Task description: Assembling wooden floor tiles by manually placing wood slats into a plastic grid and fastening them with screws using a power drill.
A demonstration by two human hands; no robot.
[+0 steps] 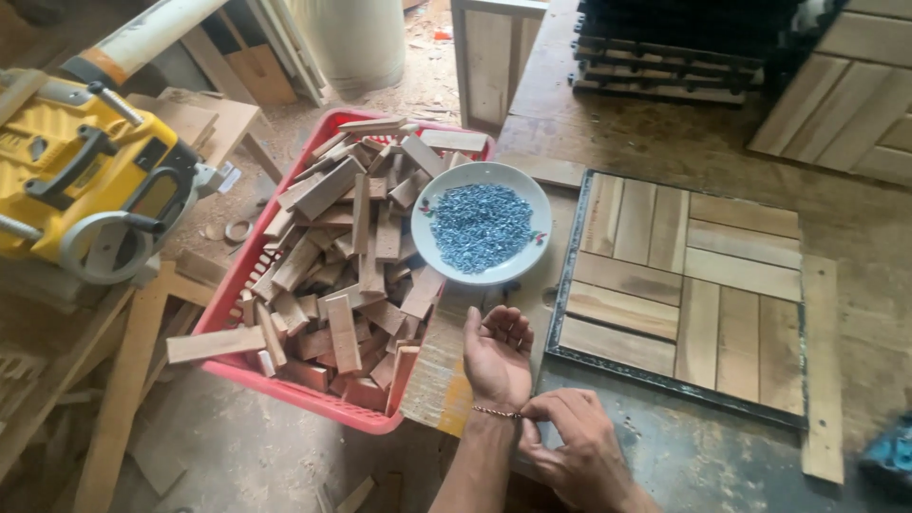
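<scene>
My left hand (497, 356) lies palm up over the bench edge, fingers loosely curled and nothing in it. A thin beaded bracelet (494, 412) circles its wrist. My right hand (575, 446) sits just below and pinches that bracelet with thumb and fingertips. Just beyond the left hand stands a white plate (432, 249) heaped with small grey screws (481, 226). It rests partly on a red plastic basket (233, 294) full of short wooden offcuts (342, 256). To the right lies a square tile of wooden slats (684, 285) in a black frame.
A yellow benchtop planer (85, 180) stands at the left on wooden supports. Black plastic grids (665, 47) are stacked at the far back, beside more slatted tiles (845, 95). A teal tool (891, 456) shows at the right edge. Sawdust and planks cover the floor at left.
</scene>
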